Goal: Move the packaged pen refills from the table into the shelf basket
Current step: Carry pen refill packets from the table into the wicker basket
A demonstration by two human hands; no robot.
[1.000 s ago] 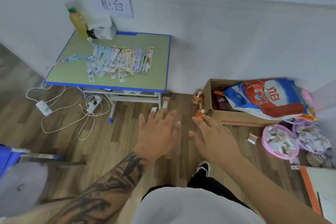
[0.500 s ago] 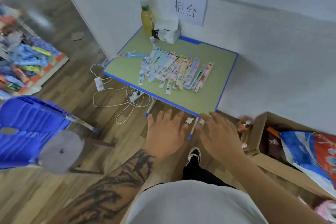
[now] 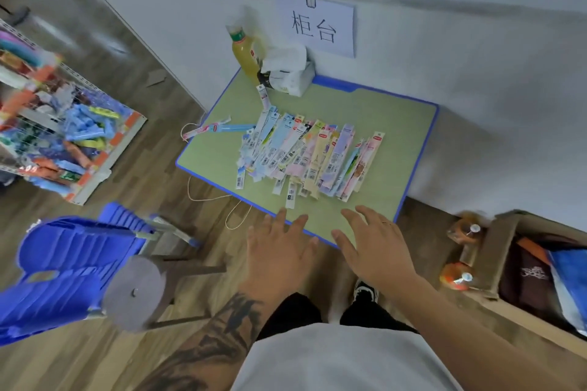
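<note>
Head view: both hands, left hand (image 3: 279,251) and right hand (image 3: 374,247), seemingly empty, fingers spread.

Green worktop (image 3: 381,124) with blue edging is standing against the wall. Packaged pen refills (image 3: 305,155) are lying fanned in an overlapping row across its middle; a few more packets (image 3: 219,129) are sitting apart at the left edge. A juice bottle (image 3: 246,55) and a tissue box (image 3: 290,76) are standing at the far left corner, just beside each other. Near right area is showing bare green surface.
</note>
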